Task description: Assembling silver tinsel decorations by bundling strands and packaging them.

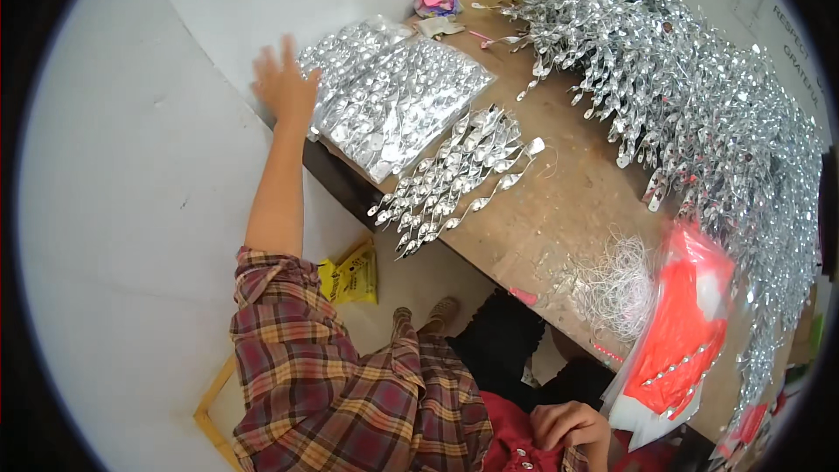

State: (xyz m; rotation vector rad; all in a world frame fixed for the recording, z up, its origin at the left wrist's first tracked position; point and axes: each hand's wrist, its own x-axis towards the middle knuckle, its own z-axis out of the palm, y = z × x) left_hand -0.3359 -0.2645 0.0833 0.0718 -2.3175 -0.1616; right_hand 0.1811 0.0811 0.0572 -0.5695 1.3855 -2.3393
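On the brown table (572, 183), bagged silver twists (402, 96), partly glare-veiled; alongside, left hand (286, 87) blurred, fingers spread; near lower edge, right hand (571, 426) curled, palm hidden, grip impossible to tell; pale wall (131, 210) leftward.

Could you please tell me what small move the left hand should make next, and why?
I'd suggest bringing the left hand over to the loose silver spirals and easing them inward: their lower ends seem to reach over the edge of the table, while the hand is spread open and looks empty, beside the clear bag of similar spirals.
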